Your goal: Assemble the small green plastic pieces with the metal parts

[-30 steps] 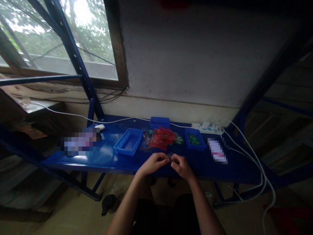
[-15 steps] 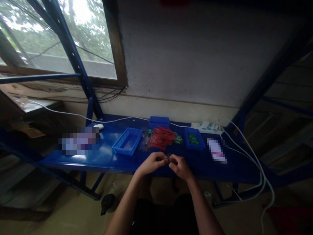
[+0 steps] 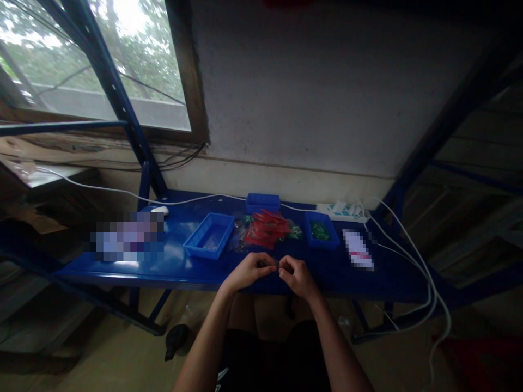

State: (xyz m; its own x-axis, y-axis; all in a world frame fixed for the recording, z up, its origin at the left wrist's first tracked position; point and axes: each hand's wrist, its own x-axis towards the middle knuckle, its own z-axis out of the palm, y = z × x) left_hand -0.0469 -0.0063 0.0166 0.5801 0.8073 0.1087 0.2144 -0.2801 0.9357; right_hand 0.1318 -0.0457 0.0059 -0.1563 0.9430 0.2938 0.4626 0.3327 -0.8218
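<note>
My left hand (image 3: 254, 270) and my right hand (image 3: 297, 275) meet over the front of the blue table, fingertips almost touching. Both are closed in a pinch. Between them is a small, see-through thing, too dim and small to name. Just beyond my fingers lies a heap of red packets (image 3: 267, 228). Clear plastic bags (image 3: 237, 238) lie at its left side, and green packets (image 3: 295, 231) show at its right.
A blue tray (image 3: 209, 236) with some clear pieces stands left of the heap. Another blue tray (image 3: 322, 231), holding green packets, is on the right. A blue bin (image 3: 262, 203) sits behind. A power strip (image 3: 343, 211) with white cables lies along the wall. Blurred-out items flank both sides.
My hands stay pinched together, with the fingers shifted slightly around the small thing. The whole view has moved a little; the trays and packets lie as before.
</note>
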